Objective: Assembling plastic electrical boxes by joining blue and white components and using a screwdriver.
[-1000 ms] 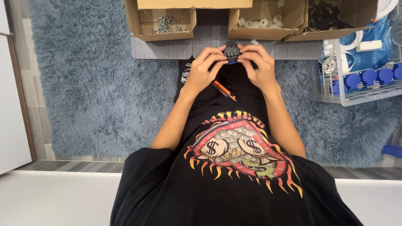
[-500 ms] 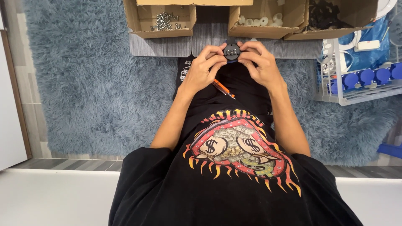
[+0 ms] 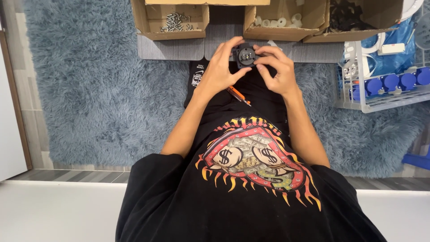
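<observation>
Both hands hold a small round black part (image 3: 246,55) with metal contacts on its face, above my lap. My left hand (image 3: 221,71) grips its left side, thumb near the bottom. My right hand (image 3: 277,69) pinches its right side with bent fingers. An orange screwdriver (image 3: 237,95) lies on my black trousers just below the left hand. My black printed shirt fills the lower part of the view.
Three open cardboard boxes stand at the top: one with metal screws (image 3: 175,22), one with white round pieces (image 3: 277,20), one with black parts (image 3: 347,20). A white wire basket (image 3: 380,101) with blue parts stands at the right. A blue shaggy rug (image 3: 98,85) covers the floor.
The hands have stayed on the black part, turning it slightly; its face with the contacts shows more plainly. The view has shifted a little.
</observation>
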